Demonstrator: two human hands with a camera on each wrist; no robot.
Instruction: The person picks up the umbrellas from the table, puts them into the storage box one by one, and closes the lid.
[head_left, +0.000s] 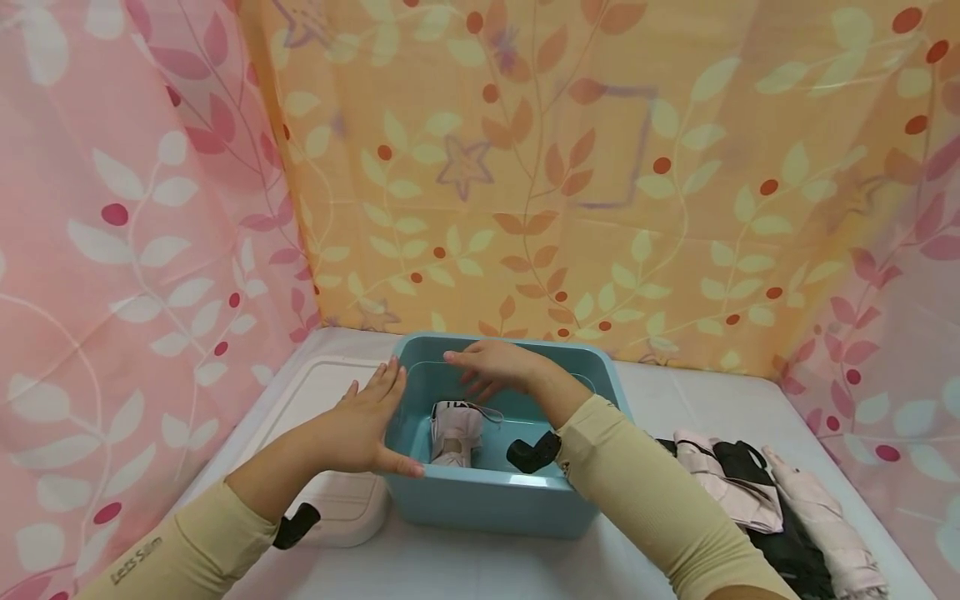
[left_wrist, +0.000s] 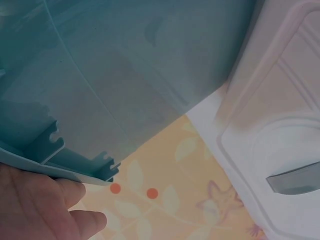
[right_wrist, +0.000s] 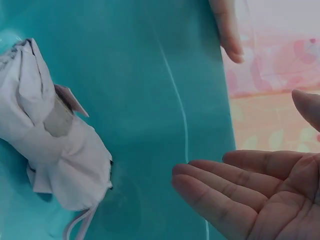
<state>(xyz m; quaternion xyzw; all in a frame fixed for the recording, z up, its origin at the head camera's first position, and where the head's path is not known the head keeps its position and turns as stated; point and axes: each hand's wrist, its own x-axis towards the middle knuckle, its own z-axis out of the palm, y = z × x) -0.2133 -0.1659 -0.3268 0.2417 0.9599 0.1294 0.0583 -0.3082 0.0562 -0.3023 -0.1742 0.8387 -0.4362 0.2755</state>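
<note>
A blue plastic bin point(head_left: 495, 504) stands before me. Inside it, toward the left, lies a pale pink rolled fabric bundle point(head_left: 456, 432) with a thin cord loop at one end; its folds and a band around it show in the right wrist view point(right_wrist: 50, 120). My left hand point(head_left: 360, 425) rests at the bin's left rim, fingers extended and thumb reaching to the front rim. The left wrist view shows that hand point(left_wrist: 45, 205) against the rim from outside. My right hand point(head_left: 502, 367) is over the bin's far part, palm bare and fingers extended, apart from the bundle.
A white lid point(head_left: 341, 500) with a grey latch point(left_wrist: 295, 179) lies left of the bin, partly beside it. On the white surface at the right is a pile of pale pink and black fabric items point(head_left: 780, 508). Patterned curtains point(head_left: 525, 167) surround the back and sides.
</note>
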